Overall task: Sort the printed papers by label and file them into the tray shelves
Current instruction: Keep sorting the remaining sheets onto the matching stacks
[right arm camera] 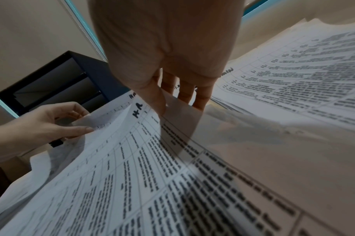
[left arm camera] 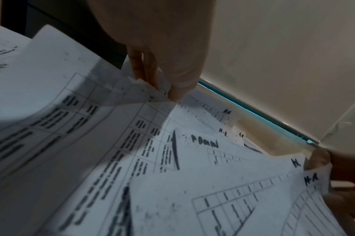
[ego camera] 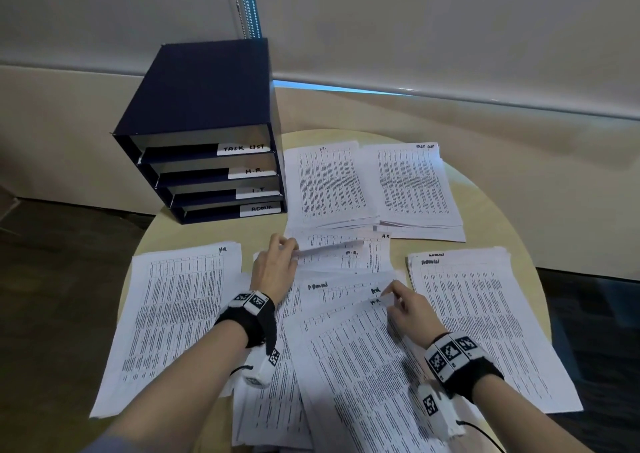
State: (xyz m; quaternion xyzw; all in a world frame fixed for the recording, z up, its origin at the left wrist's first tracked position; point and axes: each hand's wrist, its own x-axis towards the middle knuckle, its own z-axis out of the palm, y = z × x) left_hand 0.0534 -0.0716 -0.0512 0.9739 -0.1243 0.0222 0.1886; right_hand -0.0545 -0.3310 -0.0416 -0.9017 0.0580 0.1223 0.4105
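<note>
Both hands pinch H.R. corners: left hand (ego camera: 273,267) on far sheet (ego camera: 341,250), right hand (ego camera: 412,308) on near sheet (ego camera: 360,359). Lift singly; avoid dragging neighbours.

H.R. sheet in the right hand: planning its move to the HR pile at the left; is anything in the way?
Yes. The left hand and forearm lie between the H.R. sheet and the HR pile.

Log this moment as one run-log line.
stage: sorting | left hand: pinches a sheet's corner in the unsorted pile | right hand: pinches corner of H.R. sheet | tray shelves: no papers visible inside
</note>
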